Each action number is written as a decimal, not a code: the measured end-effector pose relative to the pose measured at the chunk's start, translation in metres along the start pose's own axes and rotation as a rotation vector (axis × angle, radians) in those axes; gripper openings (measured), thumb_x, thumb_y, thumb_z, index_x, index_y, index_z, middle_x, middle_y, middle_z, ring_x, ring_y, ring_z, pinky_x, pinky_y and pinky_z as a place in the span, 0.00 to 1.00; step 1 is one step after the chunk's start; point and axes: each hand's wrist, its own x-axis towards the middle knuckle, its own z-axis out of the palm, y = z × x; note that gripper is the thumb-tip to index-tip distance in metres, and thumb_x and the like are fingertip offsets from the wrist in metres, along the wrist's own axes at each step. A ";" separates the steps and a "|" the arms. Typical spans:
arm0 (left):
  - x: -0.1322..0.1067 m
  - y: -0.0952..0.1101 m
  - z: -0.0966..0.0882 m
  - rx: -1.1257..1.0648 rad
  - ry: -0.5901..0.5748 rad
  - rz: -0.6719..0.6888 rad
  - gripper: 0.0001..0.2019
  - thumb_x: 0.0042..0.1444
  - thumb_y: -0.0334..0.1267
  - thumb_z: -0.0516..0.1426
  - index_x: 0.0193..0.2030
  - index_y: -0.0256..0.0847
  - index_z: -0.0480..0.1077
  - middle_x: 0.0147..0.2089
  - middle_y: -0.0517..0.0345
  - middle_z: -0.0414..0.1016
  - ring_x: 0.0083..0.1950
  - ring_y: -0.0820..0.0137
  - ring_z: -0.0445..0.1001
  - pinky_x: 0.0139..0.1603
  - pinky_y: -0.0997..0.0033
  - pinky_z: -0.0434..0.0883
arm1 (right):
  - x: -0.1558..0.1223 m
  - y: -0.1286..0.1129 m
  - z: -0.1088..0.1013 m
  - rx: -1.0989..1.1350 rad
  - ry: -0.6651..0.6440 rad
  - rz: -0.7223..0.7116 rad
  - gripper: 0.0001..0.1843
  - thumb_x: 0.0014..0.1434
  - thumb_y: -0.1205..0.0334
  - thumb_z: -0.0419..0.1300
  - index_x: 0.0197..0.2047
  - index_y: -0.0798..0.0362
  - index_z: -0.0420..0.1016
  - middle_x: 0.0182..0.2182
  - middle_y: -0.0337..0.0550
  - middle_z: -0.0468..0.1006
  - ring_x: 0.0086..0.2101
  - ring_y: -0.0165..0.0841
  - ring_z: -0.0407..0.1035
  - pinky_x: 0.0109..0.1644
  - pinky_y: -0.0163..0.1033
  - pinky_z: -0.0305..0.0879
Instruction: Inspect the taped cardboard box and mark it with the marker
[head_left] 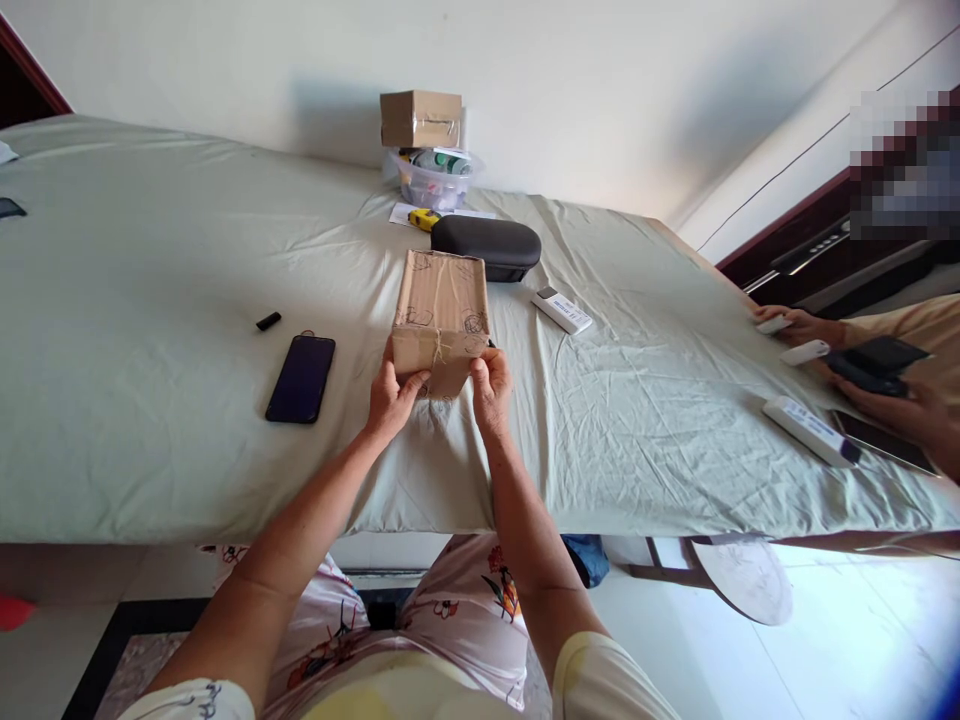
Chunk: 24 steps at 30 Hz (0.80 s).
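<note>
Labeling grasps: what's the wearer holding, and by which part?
A cardboard box: the left hand and right hand grip its near end, either side of the twine knot.

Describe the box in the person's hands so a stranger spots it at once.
Start at the near edge of the pale green sheet. The cardboard box there, tied with string, sits between the left hand and right hand; the other box stands far off on a plastic tub.

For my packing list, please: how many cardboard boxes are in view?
2: near box held by left hand and right hand; far box on plastic tub by the wall.
</note>
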 end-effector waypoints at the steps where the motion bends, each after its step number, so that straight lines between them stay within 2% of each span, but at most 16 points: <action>1: 0.001 0.000 0.000 -0.017 0.013 -0.010 0.43 0.60 0.65 0.64 0.74 0.45 0.62 0.61 0.41 0.82 0.59 0.52 0.83 0.60 0.52 0.80 | -0.001 0.001 0.001 -0.003 -0.029 0.019 0.33 0.62 0.24 0.59 0.40 0.50 0.75 0.31 0.38 0.74 0.31 0.31 0.68 0.36 0.37 0.69; 6: 0.012 -0.005 -0.004 -0.165 0.098 -0.041 0.46 0.58 0.69 0.63 0.76 0.47 0.57 0.63 0.42 0.80 0.61 0.55 0.82 0.64 0.52 0.78 | -0.004 0.006 0.001 -0.164 -0.143 0.031 0.36 0.60 0.25 0.62 0.49 0.50 0.81 0.40 0.45 0.82 0.35 0.33 0.75 0.42 0.41 0.74; 9: 0.020 -0.009 -0.008 -0.242 0.088 -0.043 0.46 0.59 0.71 0.61 0.76 0.49 0.56 0.65 0.43 0.79 0.65 0.57 0.80 0.68 0.52 0.76 | -0.005 0.009 -0.001 -0.243 -0.143 0.022 0.37 0.60 0.24 0.62 0.50 0.49 0.83 0.45 0.49 0.82 0.38 0.35 0.77 0.41 0.41 0.74; 12: 0.024 -0.011 -0.011 -0.301 0.084 -0.083 0.45 0.58 0.72 0.62 0.73 0.48 0.59 0.67 0.42 0.78 0.67 0.57 0.79 0.69 0.51 0.76 | -0.006 0.008 -0.002 -0.242 -0.135 0.003 0.35 0.61 0.26 0.63 0.53 0.48 0.84 0.49 0.51 0.81 0.40 0.36 0.77 0.41 0.41 0.76; 14: 0.023 -0.010 -0.012 -0.374 0.072 -0.150 0.44 0.55 0.72 0.64 0.70 0.49 0.62 0.69 0.43 0.76 0.69 0.55 0.77 0.66 0.50 0.78 | -0.008 0.006 -0.004 -0.223 -0.133 -0.046 0.33 0.63 0.28 0.62 0.55 0.47 0.83 0.52 0.51 0.79 0.43 0.37 0.77 0.43 0.43 0.77; 16: 0.022 -0.010 -0.012 -0.459 0.052 -0.238 0.42 0.54 0.70 0.66 0.69 0.51 0.63 0.70 0.45 0.75 0.70 0.53 0.76 0.60 0.50 0.82 | -0.009 0.003 -0.006 -0.214 -0.125 -0.129 0.31 0.66 0.29 0.60 0.56 0.46 0.82 0.56 0.52 0.77 0.50 0.40 0.76 0.47 0.46 0.79; 19: 0.021 -0.013 -0.009 -0.532 -0.003 -0.331 0.40 0.57 0.71 0.63 0.70 0.53 0.63 0.73 0.46 0.73 0.70 0.51 0.76 0.52 0.52 0.85 | -0.010 -0.001 -0.009 -0.237 -0.116 -0.274 0.31 0.68 0.30 0.58 0.59 0.43 0.80 0.58 0.52 0.75 0.59 0.46 0.72 0.57 0.55 0.78; 21: 0.021 -0.017 -0.007 -0.533 -0.015 -0.360 0.40 0.60 0.73 0.59 0.70 0.50 0.64 0.72 0.44 0.73 0.68 0.51 0.78 0.50 0.54 0.85 | -0.011 -0.002 -0.009 -0.264 -0.111 -0.356 0.28 0.69 0.34 0.59 0.60 0.43 0.81 0.56 0.51 0.75 0.59 0.45 0.72 0.62 0.58 0.75; 24: 0.021 -0.022 -0.008 -0.470 0.070 -0.446 0.44 0.59 0.74 0.59 0.73 0.48 0.59 0.68 0.41 0.77 0.63 0.52 0.81 0.45 0.56 0.85 | -0.015 -0.002 -0.004 -0.308 -0.091 -0.431 0.21 0.71 0.41 0.61 0.56 0.43 0.83 0.50 0.49 0.77 0.53 0.42 0.75 0.60 0.55 0.77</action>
